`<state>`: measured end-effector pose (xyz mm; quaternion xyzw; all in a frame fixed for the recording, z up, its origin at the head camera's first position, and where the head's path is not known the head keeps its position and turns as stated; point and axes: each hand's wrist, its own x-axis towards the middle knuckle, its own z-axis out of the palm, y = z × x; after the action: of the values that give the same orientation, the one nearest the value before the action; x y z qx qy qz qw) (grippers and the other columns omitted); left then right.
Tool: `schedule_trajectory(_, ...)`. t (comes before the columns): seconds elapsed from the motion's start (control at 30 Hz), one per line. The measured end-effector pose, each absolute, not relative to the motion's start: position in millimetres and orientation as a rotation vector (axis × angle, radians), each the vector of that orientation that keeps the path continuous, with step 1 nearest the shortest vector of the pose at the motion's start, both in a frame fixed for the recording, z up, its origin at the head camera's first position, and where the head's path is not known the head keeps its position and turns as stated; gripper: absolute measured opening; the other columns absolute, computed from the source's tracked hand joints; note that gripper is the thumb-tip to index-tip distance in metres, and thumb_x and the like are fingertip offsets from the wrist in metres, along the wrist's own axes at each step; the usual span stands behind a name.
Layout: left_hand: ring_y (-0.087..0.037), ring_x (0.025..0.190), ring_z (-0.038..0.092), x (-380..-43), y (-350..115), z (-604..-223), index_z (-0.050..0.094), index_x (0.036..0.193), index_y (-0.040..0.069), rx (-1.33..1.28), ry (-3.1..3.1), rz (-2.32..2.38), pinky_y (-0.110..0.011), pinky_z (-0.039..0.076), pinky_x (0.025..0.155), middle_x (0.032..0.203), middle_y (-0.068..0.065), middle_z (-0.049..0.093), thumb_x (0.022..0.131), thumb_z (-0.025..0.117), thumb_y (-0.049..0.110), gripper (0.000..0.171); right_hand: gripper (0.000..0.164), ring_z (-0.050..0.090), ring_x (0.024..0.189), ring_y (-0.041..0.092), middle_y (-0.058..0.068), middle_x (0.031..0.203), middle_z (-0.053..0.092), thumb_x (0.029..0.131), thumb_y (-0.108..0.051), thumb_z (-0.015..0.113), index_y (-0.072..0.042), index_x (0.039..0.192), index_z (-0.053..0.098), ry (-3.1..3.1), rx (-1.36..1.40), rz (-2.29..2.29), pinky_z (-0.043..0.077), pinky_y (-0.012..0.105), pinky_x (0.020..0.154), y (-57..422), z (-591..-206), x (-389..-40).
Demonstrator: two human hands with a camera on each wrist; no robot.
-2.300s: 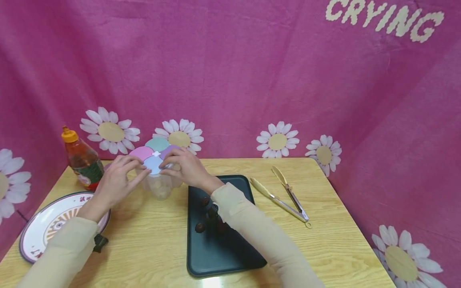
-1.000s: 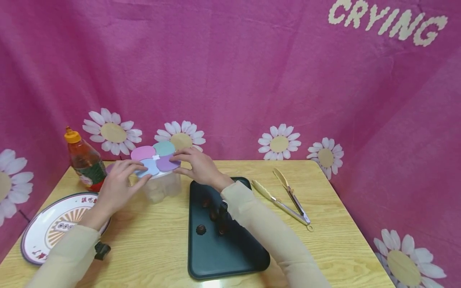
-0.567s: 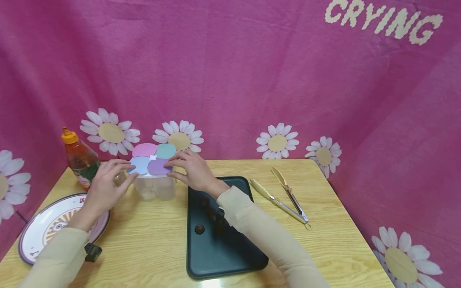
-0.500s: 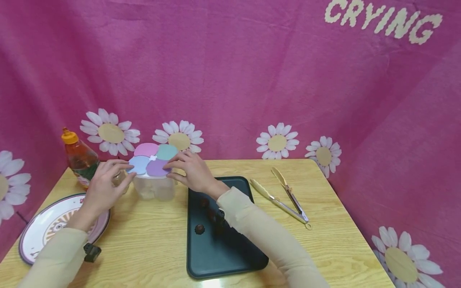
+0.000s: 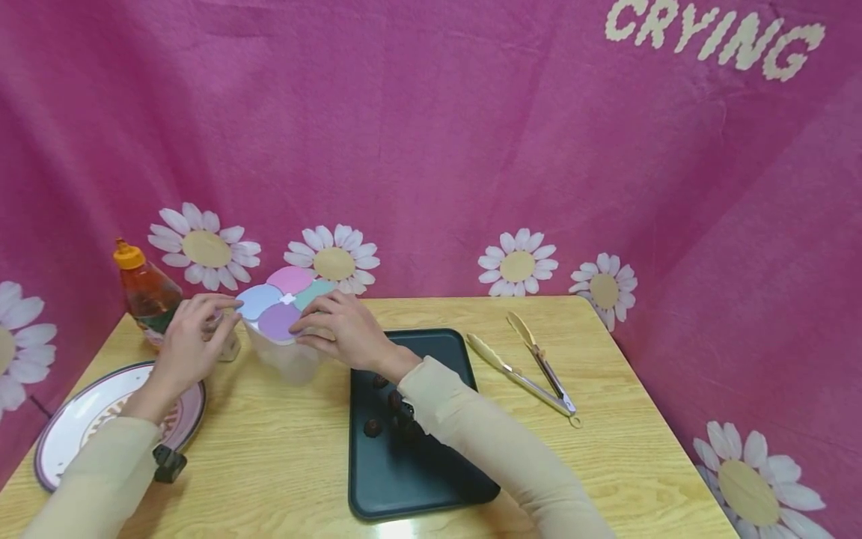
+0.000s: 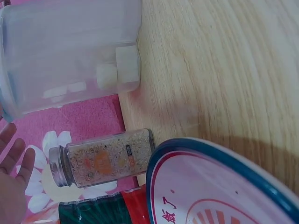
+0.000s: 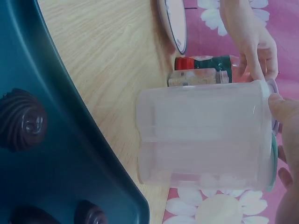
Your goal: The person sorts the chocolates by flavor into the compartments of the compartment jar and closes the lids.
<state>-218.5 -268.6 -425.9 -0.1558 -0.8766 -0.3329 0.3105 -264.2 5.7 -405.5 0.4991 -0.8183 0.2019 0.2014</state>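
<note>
A translucent container (image 5: 283, 359) stands on the table, topped by four-petal lids: blue (image 5: 259, 301), pink (image 5: 291, 279), purple (image 5: 280, 322) and teal (image 5: 313, 293). My left hand (image 5: 191, 343) pinches the rim at the blue petal with thumb and fingertip; its other fingers are spread in the left wrist view. My right hand (image 5: 345, 329) grips the rim near the purple and teal petals, its thumb (image 7: 281, 108) on the rim in the right wrist view. Pale blocks (image 6: 127, 64) lie inside the container.
A seasoning jar (image 6: 105, 157), a red sauce bottle (image 5: 150, 292) and a patterned plate (image 5: 50, 449) stand at the left. A black tray (image 5: 417, 486) with dark swirled pieces (image 7: 22, 120) lies under my right forearm. Tongs (image 5: 532, 382) lie spread at the right.
The container has turned clockwise as seen from above: the blue petal has gone from the front to the left, the purple one from the right to the front.
</note>
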Motion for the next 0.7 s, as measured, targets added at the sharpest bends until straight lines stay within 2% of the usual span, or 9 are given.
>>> schedule_trajectory(0.2, -0.017, 0.102, 0.047, -222.7, -268.3, -423.9, 0.072, 0.119, -0.001, -0.425, -2.316, -0.881, -0.028, 0.037, 0.088, 0.119, -0.021, 0.07, 0.096, 0.072, -0.001, 0.023, 0.024, 0.062, 0.111, 0.012, -0.004, 0.118, 0.076, 0.095, -0.032, 0.079, -0.024, 0.118, 0.081, -2.285, 1.398, 0.513, 0.05, 0.023, 0.096, 4.9, -404.2, -259.9)
schedule_trajectory(0.43, -0.039, 0.116, 0.054, -217.0, -263.2, -420.6, 0.072, 0.115, -0.001, -0.444, -2.355, -0.864, -0.054, 0.041, 0.095, 0.122, -0.022, 0.068, 0.092, 0.078, 0.005, 0.024, 0.028, 0.062, 0.113, 0.013, -0.002, 0.121, 0.075, 0.094, -0.032, 0.081, -0.022, 0.12, 0.08, -2.308, 1.406, 0.538, 0.05, 0.023, 0.096, 6.6, -401.1, -259.0)
schedule_trajectory(0.7, -0.036, 0.122, 0.057, -205.6, -255.0, -420.1, 0.074, 0.111, 0.003, -0.574, -2.36, -0.788, -0.057, 0.046, 0.097, 0.124, -0.016, 0.069, 0.081, 0.085, 0.002, 0.033, 0.039, 0.063, 0.119, 0.014, -0.002, 0.126, 0.075, 0.092, -0.042, 0.081, -0.021, 0.124, 0.078, -2.344, 1.38, 0.48, 0.052, 0.024, 0.101, 2.9, -397.6, -266.9)
